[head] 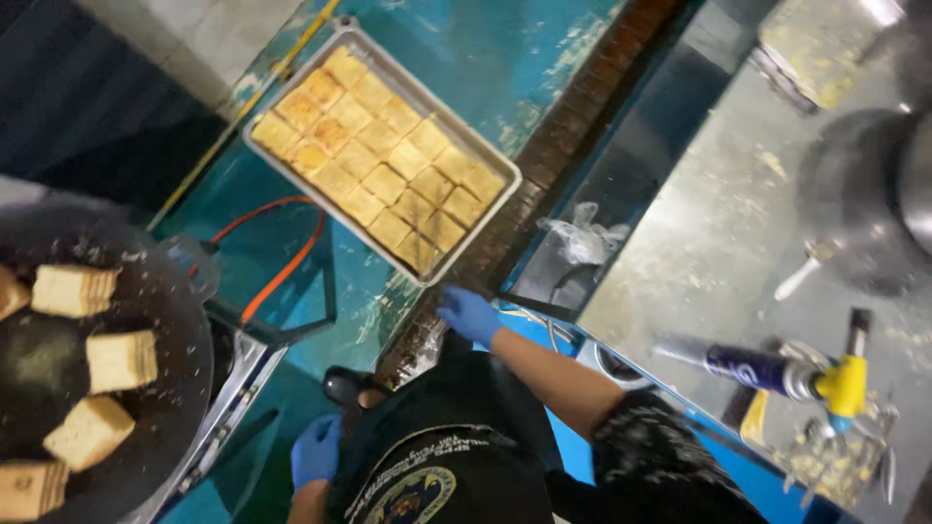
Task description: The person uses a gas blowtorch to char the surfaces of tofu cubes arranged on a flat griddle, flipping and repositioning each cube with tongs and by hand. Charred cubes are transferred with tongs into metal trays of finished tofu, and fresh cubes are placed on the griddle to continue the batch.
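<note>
The right hand (469, 313) in a blue glove, fingers spread, reaches toward the flat metal tray (282, 165) of yellow cake squares (381, 160) at twelve o'clock, and the left hand (316, 449) hangs loosely curled.

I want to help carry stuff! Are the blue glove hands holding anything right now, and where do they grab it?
Nothing is held. The right hand hangs open just below the tray of tofu squares, apart from it. The left hand rests empty by the apron.

— Any packages, labels or screens around me?

— No screens or signs. A dark blue cylinder-shaped canister (752, 367) with a pale printed label is lying on its side on the steel counter (718, 223) to my right, a yellow nozzle (843, 384) fitted on its end.

— Anything else?

— A crumpled clear plastic bag (582, 238) is sitting by the counter's edge.
</note>
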A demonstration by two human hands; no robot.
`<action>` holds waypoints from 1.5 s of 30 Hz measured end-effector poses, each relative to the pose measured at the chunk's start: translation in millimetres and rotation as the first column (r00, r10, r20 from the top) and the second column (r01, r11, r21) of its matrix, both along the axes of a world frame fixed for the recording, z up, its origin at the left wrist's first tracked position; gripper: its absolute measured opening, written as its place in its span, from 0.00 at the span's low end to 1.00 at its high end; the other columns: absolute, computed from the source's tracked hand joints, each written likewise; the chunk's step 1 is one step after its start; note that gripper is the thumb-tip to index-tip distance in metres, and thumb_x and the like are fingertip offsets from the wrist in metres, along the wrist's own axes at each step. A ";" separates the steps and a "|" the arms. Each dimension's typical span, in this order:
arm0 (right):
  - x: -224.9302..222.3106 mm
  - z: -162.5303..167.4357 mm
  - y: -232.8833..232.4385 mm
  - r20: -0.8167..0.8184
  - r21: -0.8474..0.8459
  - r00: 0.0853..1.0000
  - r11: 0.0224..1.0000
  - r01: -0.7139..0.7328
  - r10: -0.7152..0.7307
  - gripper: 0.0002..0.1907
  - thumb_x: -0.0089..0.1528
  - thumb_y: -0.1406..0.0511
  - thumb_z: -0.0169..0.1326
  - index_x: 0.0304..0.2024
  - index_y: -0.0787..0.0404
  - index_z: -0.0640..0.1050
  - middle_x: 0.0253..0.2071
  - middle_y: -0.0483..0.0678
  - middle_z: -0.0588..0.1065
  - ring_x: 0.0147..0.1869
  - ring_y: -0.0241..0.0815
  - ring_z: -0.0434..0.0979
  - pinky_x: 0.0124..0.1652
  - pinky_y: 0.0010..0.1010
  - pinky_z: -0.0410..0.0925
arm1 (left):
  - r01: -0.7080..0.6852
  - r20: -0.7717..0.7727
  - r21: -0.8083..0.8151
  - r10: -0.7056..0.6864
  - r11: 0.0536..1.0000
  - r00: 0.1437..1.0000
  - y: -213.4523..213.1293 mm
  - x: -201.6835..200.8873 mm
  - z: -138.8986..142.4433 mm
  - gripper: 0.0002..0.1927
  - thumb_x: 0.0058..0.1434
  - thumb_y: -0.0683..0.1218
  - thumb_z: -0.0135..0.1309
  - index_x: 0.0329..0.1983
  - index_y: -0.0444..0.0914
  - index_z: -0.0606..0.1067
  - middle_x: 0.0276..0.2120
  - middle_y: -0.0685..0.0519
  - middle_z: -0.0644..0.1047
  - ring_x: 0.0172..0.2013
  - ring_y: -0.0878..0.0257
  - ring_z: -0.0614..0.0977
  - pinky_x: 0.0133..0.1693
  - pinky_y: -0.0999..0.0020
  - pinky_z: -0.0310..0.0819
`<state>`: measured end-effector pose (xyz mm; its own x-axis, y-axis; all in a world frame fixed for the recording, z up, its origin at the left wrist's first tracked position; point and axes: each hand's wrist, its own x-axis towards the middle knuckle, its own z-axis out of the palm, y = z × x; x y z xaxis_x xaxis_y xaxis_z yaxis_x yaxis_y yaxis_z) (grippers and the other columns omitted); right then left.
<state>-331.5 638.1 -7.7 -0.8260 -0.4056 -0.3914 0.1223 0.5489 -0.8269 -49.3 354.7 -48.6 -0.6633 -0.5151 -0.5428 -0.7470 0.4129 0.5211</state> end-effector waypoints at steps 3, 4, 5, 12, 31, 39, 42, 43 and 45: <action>35.1 51.9 56.9 -0.130 0.044 0.988 0.994 0.096 -0.089 0.15 0.63 0.58 0.59 0.49 0.57 0.80 0.48 0.53 0.80 0.54 0.54 0.81 0.56 0.39 0.72 | 0.097 0.152 -0.096 -0.081 0.991 0.985 -26.6 3.7 -25.7 0.20 0.66 0.55 0.52 0.51 0.37 0.82 0.47 0.38 0.82 0.48 0.41 0.83 0.51 0.52 0.75; 46.7 76.0 82.8 -0.225 0.038 0.965 0.988 0.149 -0.137 0.12 0.63 0.59 0.60 0.45 0.57 0.81 0.46 0.53 0.80 0.54 0.54 0.81 0.56 0.39 0.73 | 0.131 0.209 -0.102 -0.108 0.986 0.972 -32.0 -1.3 -31.8 0.20 0.65 0.55 0.53 0.51 0.37 0.82 0.47 0.38 0.82 0.48 0.41 0.83 0.51 0.52 0.75; 59.2 99.1 114.3 -0.507 0.048 0.838 0.964 0.261 -0.202 0.12 0.61 0.62 0.61 0.46 0.57 0.80 0.48 0.55 0.79 0.56 0.57 0.79 0.56 0.42 0.71 | 0.157 0.261 -0.098 -0.127 0.983 0.957 -35.4 -6.9 -39.7 0.20 0.65 0.54 0.54 0.51 0.37 0.82 0.47 0.39 0.82 0.48 0.42 0.83 0.51 0.53 0.75; 112.5 234.8 348.0 -0.951 0.306 0.305 0.227 0.924 0.040 0.37 0.56 0.59 0.71 0.62 0.70 0.74 0.53 0.69 0.72 0.56 0.69 0.71 0.53 0.53 0.66 | 0.218 0.206 0.084 -0.231 0.972 0.951 -12.8 -95.3 -57.8 0.22 0.60 0.54 0.59 0.52 0.36 0.81 0.47 0.43 0.83 0.48 0.48 0.83 0.53 0.55 0.74; -55.4 116.4 158.2 -0.223 0.417 0.961 0.876 0.243 -0.161 0.29 0.66 0.52 0.53 0.61 0.65 0.75 0.38 0.58 0.74 0.39 0.47 0.70 0.38 0.38 0.63 | 0.707 -0.737 -0.066 -0.512 0.704 0.441 187.9 -210.4 134.8 0.50 0.46 0.65 0.65 0.69 0.40 0.65 0.55 0.37 0.77 0.53 0.40 0.78 0.54 0.51 0.71; -9.8 137.8 -5.4 0.022 -0.179 0.983 0.968 -0.175 0.182 0.24 0.69 0.60 0.47 0.66 0.60 0.72 0.30 0.45 0.73 0.28 0.29 0.66 0.28 0.24 0.61 | 0.230 -0.834 0.050 -0.086 0.972 0.544 93.4 -148.1 168.2 0.52 0.53 0.61 0.67 0.76 0.42 0.56 0.53 0.40 0.79 0.52 0.43 0.83 0.54 0.57 0.78; 10.5 138.5 -48.5 -0.043 -0.145 0.912 0.901 -0.410 0.408 0.26 0.70 0.62 0.44 0.71 0.59 0.68 0.27 0.44 0.67 0.26 0.32 0.61 0.26 0.27 0.58 | 0.124 -0.705 0.096 -0.020 0.988 0.709 72.5 -107.4 176.1 0.59 0.47 0.55 0.66 0.79 0.41 0.50 0.50 0.38 0.79 0.48 0.39 0.81 0.48 0.52 0.76; 19.1 140.9 -57.2 -0.102 -0.098 0.892 0.888 -0.449 0.440 0.27 0.70 0.62 0.44 0.71 0.59 0.67 0.28 0.47 0.69 0.27 0.33 0.63 0.27 0.28 0.60 | 0.095 -0.706 0.110 0.011 0.989 0.708 71.3 -96.8 178.4 0.59 0.47 0.55 0.66 0.79 0.41 0.49 0.50 0.37 0.79 0.48 0.38 0.81 0.49 0.52 0.76; 41.7 144.6 -76.6 -0.219 -0.005 0.837 0.857 -0.515 0.501 0.28 0.70 0.61 0.44 0.72 0.60 0.66 0.31 0.51 0.72 0.30 0.37 0.67 0.30 0.31 0.64 | 0.038 -0.707 0.132 0.067 0.991 0.705 71.9 -77.5 181.7 0.59 0.47 0.55 0.67 0.78 0.42 0.49 0.50 0.36 0.78 0.48 0.38 0.81 0.49 0.51 0.76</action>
